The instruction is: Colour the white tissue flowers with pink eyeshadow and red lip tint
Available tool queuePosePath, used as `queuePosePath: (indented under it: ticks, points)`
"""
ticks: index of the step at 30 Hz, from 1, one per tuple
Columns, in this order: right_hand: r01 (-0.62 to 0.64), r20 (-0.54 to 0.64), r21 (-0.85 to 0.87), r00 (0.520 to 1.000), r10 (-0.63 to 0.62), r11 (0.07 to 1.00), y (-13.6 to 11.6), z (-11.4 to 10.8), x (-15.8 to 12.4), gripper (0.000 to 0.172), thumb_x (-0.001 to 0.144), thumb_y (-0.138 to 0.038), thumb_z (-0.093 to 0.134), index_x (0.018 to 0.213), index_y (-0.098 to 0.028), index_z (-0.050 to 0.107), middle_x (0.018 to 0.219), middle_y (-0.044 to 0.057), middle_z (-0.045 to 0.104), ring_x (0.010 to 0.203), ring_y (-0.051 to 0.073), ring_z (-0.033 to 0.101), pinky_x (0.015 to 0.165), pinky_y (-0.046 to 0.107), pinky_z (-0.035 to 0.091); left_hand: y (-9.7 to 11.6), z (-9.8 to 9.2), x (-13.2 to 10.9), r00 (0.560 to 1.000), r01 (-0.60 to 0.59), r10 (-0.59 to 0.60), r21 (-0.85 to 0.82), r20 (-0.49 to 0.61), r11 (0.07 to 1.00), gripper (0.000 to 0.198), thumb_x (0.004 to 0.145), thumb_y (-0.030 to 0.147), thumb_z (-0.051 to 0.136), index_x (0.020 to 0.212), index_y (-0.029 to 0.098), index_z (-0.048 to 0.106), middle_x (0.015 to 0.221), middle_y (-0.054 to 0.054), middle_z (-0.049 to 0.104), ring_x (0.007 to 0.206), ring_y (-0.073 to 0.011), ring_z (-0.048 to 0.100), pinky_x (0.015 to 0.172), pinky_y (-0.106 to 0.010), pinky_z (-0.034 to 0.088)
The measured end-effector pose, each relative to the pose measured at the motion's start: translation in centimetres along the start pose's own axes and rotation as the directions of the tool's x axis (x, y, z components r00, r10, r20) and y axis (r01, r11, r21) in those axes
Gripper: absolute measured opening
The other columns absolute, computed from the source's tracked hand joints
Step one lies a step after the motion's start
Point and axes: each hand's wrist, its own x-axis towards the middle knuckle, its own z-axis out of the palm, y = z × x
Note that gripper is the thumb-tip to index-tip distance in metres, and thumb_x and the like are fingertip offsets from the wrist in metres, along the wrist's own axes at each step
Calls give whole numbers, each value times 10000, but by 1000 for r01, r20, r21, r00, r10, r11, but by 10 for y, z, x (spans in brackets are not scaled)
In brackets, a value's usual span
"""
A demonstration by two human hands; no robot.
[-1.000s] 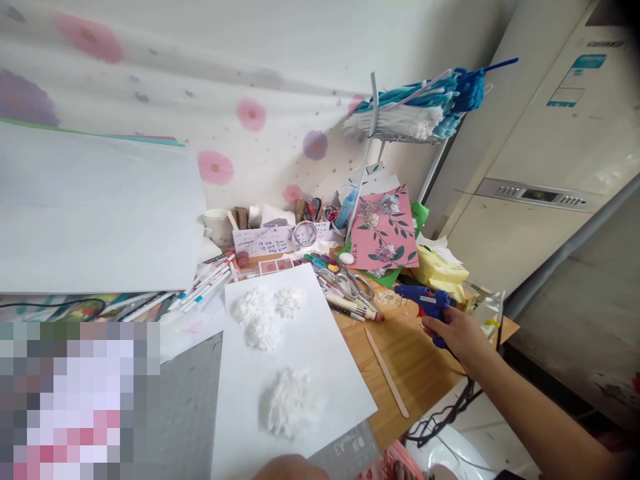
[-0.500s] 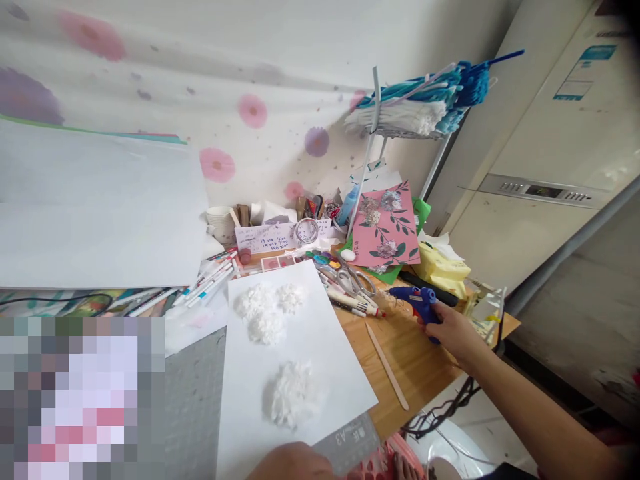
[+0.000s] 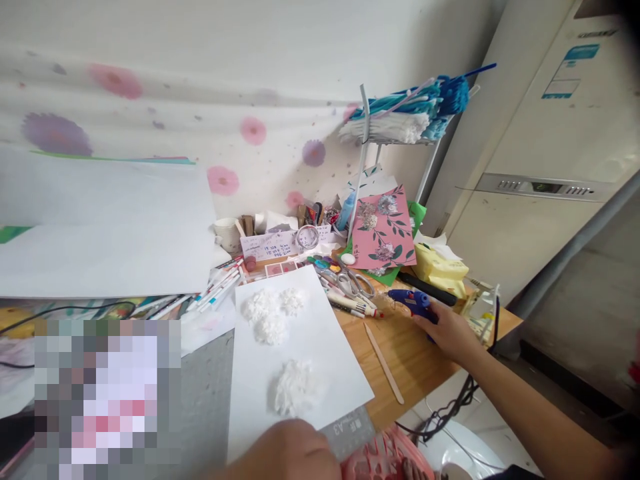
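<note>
My right hand [image 3: 445, 327] is closed around the handle of a blue hot glue gun [image 3: 413, 301], held at the right side of the wooden table with its nozzle toward the left. At the bottom centre, my left hand [image 3: 295, 450] is curled with its knuckles up; anything inside it is hidden. Just beyond it, one large white ruffled paper flower [image 3: 295, 388] lies on a white sheet of paper [image 3: 337, 363]. Three smaller white ruffled flowers [image 3: 270, 315] sit clustered near the sheet's far end.
Beside the sheet lie a wooden stick [image 3: 384, 365], scissors [image 3: 355, 280] and several pens [image 3: 350, 305]. A pink floral card [image 3: 383, 230] leans at the back, under a rack of pipe cleaners [image 3: 400, 110]. The grey cutting mat [image 3: 205, 393] extends left; dark cables [image 3: 450, 407] hang off the right edge.
My left hand has come further into view at the bottom, nearer the large flower. The camera view has shifted slightly. My right hand still grips the glue gun, now tilted a little differently.
</note>
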Motion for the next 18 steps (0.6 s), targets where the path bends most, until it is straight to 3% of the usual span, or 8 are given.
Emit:
queuePosePath:
  ticks: [2, 4, 5, 7, 8, 10, 12, 18]
  points:
    - [17, -1, 15, 1000, -17, 1000, 4, 0, 0, 287, 824, -442, 531, 947, -210, 647, 795, 70, 722, 725, 267, 679, 622, 324, 452, -6, -37, 6, 999, 31, -29, 48, -46, 998, 324, 935, 177, 437, 624, 235, 506, 499, 27, 536, 430, -131, 443, 457, -281, 344]
    - [37, -3, 30, 999, -37, 999, 8, 0, 0, 300, 816, -434, 538, 987, -211, 646, 827, 75, 728, 741, 272, 684, 640, 334, 464, -15, -79, 10, 944, 324, -317, 71, -89, 944, 162, 905, 167, 489, 834, 233, 619, 689, -1, 675, 604, -144, 596, 592, -265, 437]
    - [47, -7, 36, 999, -47, 998, 10, 0, 0, 310, 807, -432, 548, 1001, -211, 646, 838, 81, 731, 748, 279, 686, 646, 342, 472, -21, -97, 9, 868, 489, -474, 84, -152, 868, 112, 891, 196, 531, 850, 236, 627, 737, 6, 697, 651, -144, 621, 630, -255, 448]
    - [70, -21, 48, 997, -69, 996, 13, 3, 1, 333, 786, -435, 565, 1017, -210, 649, 850, 90, 735, 749, 295, 690, 653, 365, 490, -33, -123, 6, 638, 767, -736, 93, -228, 635, 110, 870, 267, 555, 802, 240, 637, 737, 25, 701, 662, -151, 626, 625, -250, 437]
    - [82, -33, 54, 996, -81, 995, 14, 4, 1, 349, 776, -442, 570, 1023, -207, 650, 850, 97, 737, 742, 303, 692, 650, 378, 500, -38, -129, 2, 530, 848, -825, 96, -195, 522, 126, 856, 293, 557, 776, 240, 637, 707, 33, 688, 639, -153, 615, 602, -249, 426]
    - [109, -62, 68, 992, -105, 992, 16, 8, 3, 387, 768, -457, 568, 1044, -198, 648, 850, 109, 737, 735, 316, 694, 643, 403, 523, -46, -130, -5, 410, 908, -909, 126, -75, 399, 157, 853, 315, 525, 773, 239, 636, 684, 37, 669, 640, -160, 605, 606, -255, 413]
    - [143, -96, 84, 986, -135, 986, 15, 9, 4, 450, 778, -470, 554, 1120, -185, 623, 887, 120, 733, 758, 316, 698, 661, 421, 548, -50, -121, -11, 363, 918, -932, 177, -13, 355, 192, 862, 300, 473, 773, 236, 630, 673, 32, 650, 638, -166, 589, 597, -261, 384]
    - [244, -299, 72, 930, -212, 967, -15, -16, -11, 610, 841, -504, 494, 1333, -144, 483, 1296, 206, 572, 1165, 368, 572, 984, 519, 452, -47, -101, -16, 365, 889, -928, 267, 74, 371, 230, 870, 220, 393, 760, 222, 596, 727, -2, 652, 697, -184, 595, 629, -272, 351]
